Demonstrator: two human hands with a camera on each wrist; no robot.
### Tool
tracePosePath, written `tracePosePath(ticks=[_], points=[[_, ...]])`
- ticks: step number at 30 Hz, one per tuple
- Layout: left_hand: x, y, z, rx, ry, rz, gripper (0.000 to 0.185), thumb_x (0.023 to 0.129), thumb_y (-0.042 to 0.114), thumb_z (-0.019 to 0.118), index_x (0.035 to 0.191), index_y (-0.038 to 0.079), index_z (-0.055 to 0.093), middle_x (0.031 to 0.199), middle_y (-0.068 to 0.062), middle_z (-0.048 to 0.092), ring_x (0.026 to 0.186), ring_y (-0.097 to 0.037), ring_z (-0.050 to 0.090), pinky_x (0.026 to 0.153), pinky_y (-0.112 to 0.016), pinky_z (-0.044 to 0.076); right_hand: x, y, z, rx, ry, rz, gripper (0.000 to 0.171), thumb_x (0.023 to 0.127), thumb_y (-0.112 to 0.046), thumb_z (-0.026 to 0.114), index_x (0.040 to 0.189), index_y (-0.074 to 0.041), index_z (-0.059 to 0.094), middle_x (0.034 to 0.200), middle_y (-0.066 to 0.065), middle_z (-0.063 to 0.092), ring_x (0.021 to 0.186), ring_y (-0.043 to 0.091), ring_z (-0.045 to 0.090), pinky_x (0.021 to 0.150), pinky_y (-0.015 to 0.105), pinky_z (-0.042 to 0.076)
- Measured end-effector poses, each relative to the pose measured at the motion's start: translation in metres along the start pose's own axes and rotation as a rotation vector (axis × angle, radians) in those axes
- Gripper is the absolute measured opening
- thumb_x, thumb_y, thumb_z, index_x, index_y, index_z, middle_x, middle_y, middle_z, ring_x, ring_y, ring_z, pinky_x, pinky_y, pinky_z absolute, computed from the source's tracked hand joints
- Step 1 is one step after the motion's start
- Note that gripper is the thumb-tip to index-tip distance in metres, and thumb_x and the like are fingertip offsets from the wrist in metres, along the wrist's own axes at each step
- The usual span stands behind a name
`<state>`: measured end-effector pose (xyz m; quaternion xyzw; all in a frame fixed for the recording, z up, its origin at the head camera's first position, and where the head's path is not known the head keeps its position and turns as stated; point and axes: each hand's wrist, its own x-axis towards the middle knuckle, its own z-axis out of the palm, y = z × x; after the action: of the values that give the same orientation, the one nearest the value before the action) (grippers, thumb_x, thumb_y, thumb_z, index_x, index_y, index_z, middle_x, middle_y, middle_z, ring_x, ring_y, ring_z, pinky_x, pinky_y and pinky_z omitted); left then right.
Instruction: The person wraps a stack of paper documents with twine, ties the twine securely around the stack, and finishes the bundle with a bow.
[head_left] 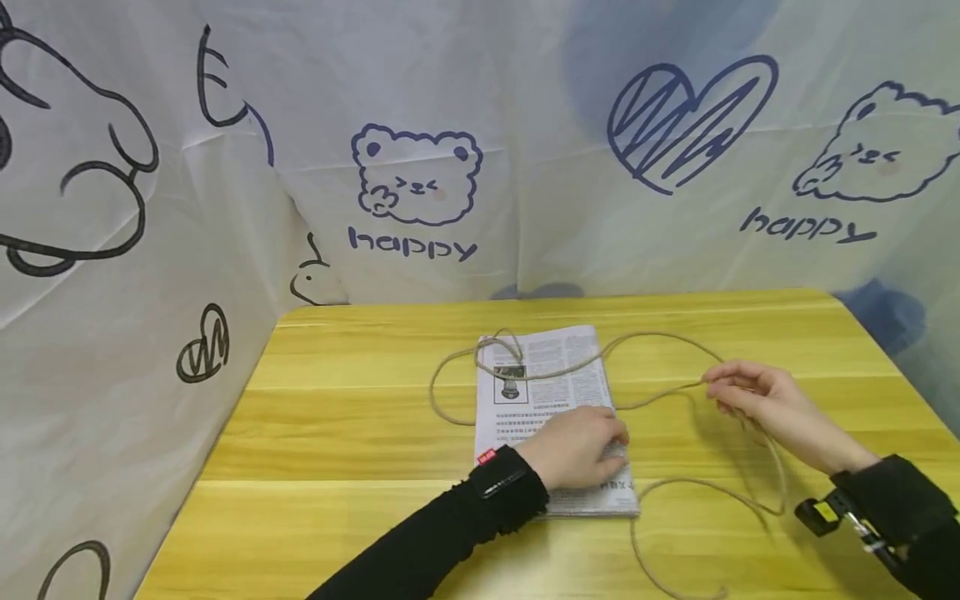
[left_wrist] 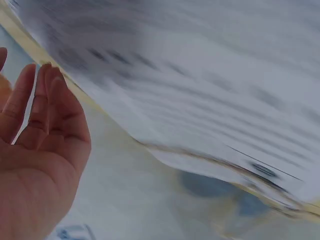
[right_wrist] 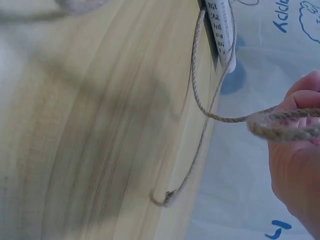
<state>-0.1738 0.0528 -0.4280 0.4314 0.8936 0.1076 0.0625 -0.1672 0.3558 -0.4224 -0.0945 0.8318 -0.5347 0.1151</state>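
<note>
**Apparently Steadied on One Side, Strung Out on the Other**

Head view: the folded, flat stack of grey-white printed newspaper (head_left: 543,396) lies mid-table on the yellow wood-grain table (head_left: 337,433). The left hand (head_left: 577,446) rests on its five-o'clock part, probably so the sheets do not slide. Out at three o'clock, the right hand (head_left: 757,404) pinches the thin tan twisted-fibre twine (head_left: 652,334) between thumb and fingers, above the table. One stretch crosses over the paper; another meets its nine-o'clock edge and reappears at three, so it seems to run beneath, where the paper's weight would hold it.

Left wrist view: though blurred, it gives the palm side that the head view hides. The left fingers are relaxed, slightly bent, grasping nothing.

Right wrist view: a loop passes close to the lens at the right fingers. Toward six o'clock shows a small dark knot or frayed bit (right_wrist: 169,196), which the head view does not make out.
</note>
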Motion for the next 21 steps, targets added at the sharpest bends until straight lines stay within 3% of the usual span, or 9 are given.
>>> tracePosePath(ticks=[4,7,9,13,16,19,21], points=[[0.017,0.03,0.01,0.124,-0.065,0.015,0.029,0.096,0.044,0.066,0.115,0.024,0.071,0.108,0.01,0.069,0.097,-0.005,0.064,0.082,-0.018,0.052,0.005,0.003,-0.003,0.08,0.011,0.03,0.025,0.107,-0.025,0.051,0.128,-0.013,0.056,0.105,-0.017,0.065,0.09,0.01,0.063,0.074,0.027,0.052],[0.026,0.044,0.018,0.202,-0.101,0.003,0.024,0.092,0.05,0.069,0.098,0.027,0.071,0.098,0.013,0.07,0.09,-0.005,0.063,0.074,-0.02,0.051,0.008,0.005,-0.005,0.154,-0.006,0.061,0.021,0.107,-0.025,0.051,0.126,-0.02,0.057,0.108,-0.018,0.064,0.094,0.007,0.063,0.08,0.023,0.054],[0.031,0.051,0.024,0.223,-0.106,-0.006,0.016,0.09,0.043,0.073,0.086,0.027,0.068,0.09,0.013,0.07,0.083,-0.006,0.063,0.07,-0.021,0.051,0.009,0.006,-0.005,0.202,-0.021,0.062,0.02,0.107,-0.024,0.052,0.125,-0.023,0.058,0.11,-0.018,0.065,0.095,0.005,0.063,0.083,0.022,0.054],[0.036,0.055,0.033,0.221,-0.086,-0.023,0.021,0.085,0.024,0.076,0.071,0.026,0.061,0.074,0.013,0.066,0.066,-0.003,0.058,0.055,-0.022,0.046,0.012,0.003,-0.004,0.296,-0.032,0.038,0.02,0.106,-0.022,0.053,0.124,-0.023,0.06,0.111,-0.017,0.066,0.095,0.003,0.063,0.084,0.02,0.053],[0.036,0.055,0.033,0.147,-0.094,-0.03,0.021,0.084,0.023,0.076,0.069,0.025,0.06,0.068,0.014,0.062,0.059,0.0,0.052,0.051,-0.019,0.041,0.012,-0.001,-0.005,0.306,-0.021,0.017,0.02,0.106,-0.021,0.052,0.125,-0.02,0.06,0.11,-0.016,0.065,0.094,0.002,0.062,0.083,0.018,0.052],[0.033,0.051,0.024,-0.036,-0.117,-0.039,0.011,0.086,0.028,0.075,0.08,0.024,0.066,0.07,0.018,0.06,0.061,0.005,0.051,0.054,-0.012,0.039,0.011,-0.004,-0.007,0.289,-0.011,0.02,0.021,0.107,-0.023,0.052,0.126,-0.018,0.058,0.107,-0.015,0.065,0.092,0.002,0.062,0.081,0.017,0.052],[0.028,0.045,0.012,-0.192,-0.115,-0.045,0.006,0.088,0.027,0.074,0.09,0.023,0.07,0.074,0.018,0.062,0.064,0.008,0.052,0.059,-0.008,0.04,0.011,-0.006,-0.01,0.338,-0.009,0.039,0.021,0.106,-0.022,0.052,0.125,-0.017,0.059,0.105,-0.014,0.067,0.092,0.001,0.064,0.081,0.017,0.054]])
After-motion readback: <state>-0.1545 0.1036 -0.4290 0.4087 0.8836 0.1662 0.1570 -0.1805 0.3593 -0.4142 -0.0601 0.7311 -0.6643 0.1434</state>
